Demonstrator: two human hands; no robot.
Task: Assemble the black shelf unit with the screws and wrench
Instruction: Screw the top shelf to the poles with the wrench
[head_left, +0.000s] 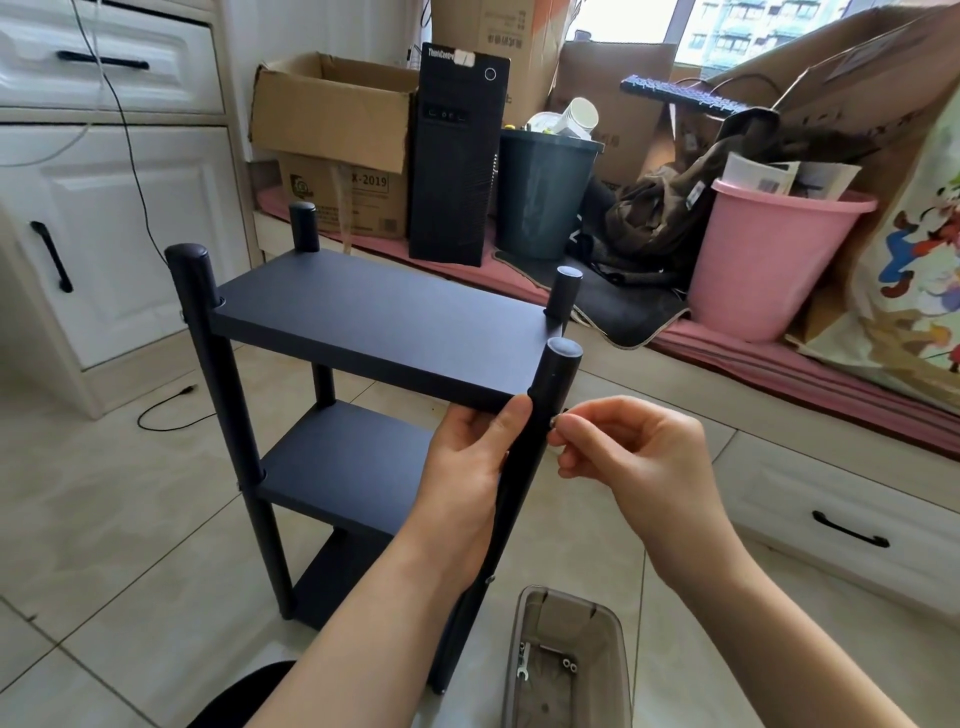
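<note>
matte black shelf (384, 322) stands on glossy tile at centre. left hand (470, 467) grips its round post (540, 415); right hand (623, 441) pinches a screw (555, 419) against it. clear bin (566, 670) at 6 o'clock holds wrench (523, 667); pink bucket (769, 260) at 2.

One black shelf unit (363, 332) at centre with three boards and four posts, two hands, one clear tray (566, 670) at five o'clock, two buckets at two o'clock
</note>
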